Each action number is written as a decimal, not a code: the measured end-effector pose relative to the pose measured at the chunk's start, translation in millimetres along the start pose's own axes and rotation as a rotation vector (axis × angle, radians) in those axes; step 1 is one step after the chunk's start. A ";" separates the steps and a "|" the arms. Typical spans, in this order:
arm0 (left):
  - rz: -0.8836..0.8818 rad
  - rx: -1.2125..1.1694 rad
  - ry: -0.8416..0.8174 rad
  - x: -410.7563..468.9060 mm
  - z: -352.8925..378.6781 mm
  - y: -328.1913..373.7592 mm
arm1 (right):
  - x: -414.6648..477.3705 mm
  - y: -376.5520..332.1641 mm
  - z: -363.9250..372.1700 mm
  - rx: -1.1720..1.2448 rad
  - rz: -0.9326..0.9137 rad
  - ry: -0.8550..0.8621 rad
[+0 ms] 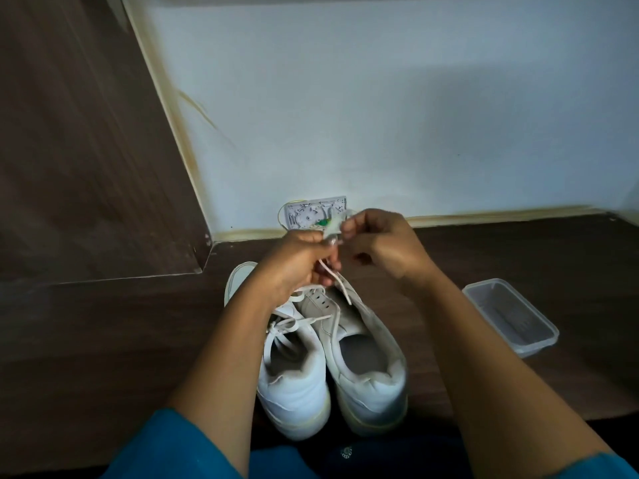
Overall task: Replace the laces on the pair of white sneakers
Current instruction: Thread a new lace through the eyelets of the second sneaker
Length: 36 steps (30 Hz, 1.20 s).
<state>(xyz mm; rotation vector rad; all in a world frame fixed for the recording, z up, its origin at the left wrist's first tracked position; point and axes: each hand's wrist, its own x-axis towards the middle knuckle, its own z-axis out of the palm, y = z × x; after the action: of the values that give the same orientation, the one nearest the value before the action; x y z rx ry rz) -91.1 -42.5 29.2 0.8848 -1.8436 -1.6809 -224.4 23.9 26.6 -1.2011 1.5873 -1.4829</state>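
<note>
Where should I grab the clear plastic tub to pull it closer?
Pinch the long wall of the clear plastic tub nearest the sneakers, coming from above: it stands upright and lidless, its rim exposed, and that side faces the right hand, busy pinching the lace.

Clear plastic tub (508, 316), wall box (307, 212) beyond.

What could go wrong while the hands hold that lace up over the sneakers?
The lace pinched by the left hand and right hand rises from the right sneaker; a hard tug might pull it out of the eyelets. The left sneaker has loose loops lying close by, which could tangle with it.
</note>
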 end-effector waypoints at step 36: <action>-0.045 0.784 0.072 7.1 -14.5 -3.3 | 2.3 0.8 -1.7 -0.142 0.199 -0.034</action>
<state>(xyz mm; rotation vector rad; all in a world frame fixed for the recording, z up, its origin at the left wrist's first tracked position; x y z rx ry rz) -84.9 -57.5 27.2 1.2595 -2.4732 -0.8940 -227.0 22.4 26.4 -1.1023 1.7576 -1.2353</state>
